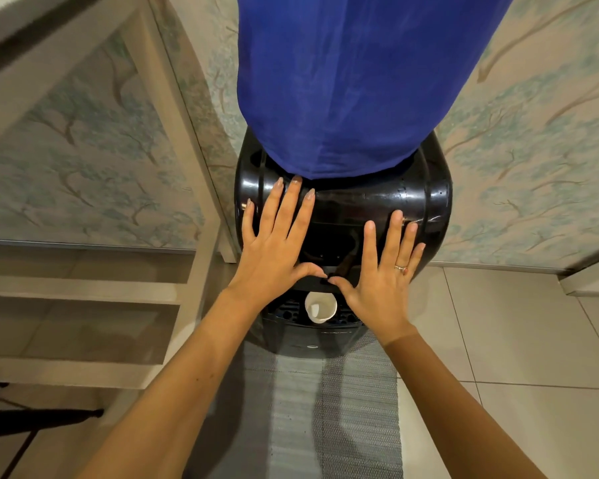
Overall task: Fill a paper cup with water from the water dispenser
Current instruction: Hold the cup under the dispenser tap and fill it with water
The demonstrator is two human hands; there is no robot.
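**A:** What is standing in front of the person?

**B:** A water dispenser (343,209) with a glossy black plastic body, rounded at the corners, is standing against a wall covered in wallpaper (533,160) with pale trees. A blue cloth cover (353,81), soft and slightly creased, is wrapping the large bottle on top.

**A:** And where is the cup?

**B:** The paper cup (320,307) is white and round, and it is standing upright on the dark slotted drip tray (284,311) in the lower front of the dispenser. It is sitting between the two wrists, below the thumbs. I cannot tell if there is water inside.

**A:** What are the hands doing?

**B:** Both are spread wide and flat, palms down, holding nothing. The left hand (277,247) is lying over the shiny top front of the dispenser, with long nails reaching near the edge of the blue cloth. The right hand (382,271) is wearing a ring (401,267), and its fingers are pointing up over the black front. The two thumb tips are almost meeting above the cup.

**A:** And the floor?

**B:** A grey woven mat (343,409) with a ribbed texture is lying on smooth light floor tiles (516,340). A pale wooden shelf frame (83,288) is standing at the left.
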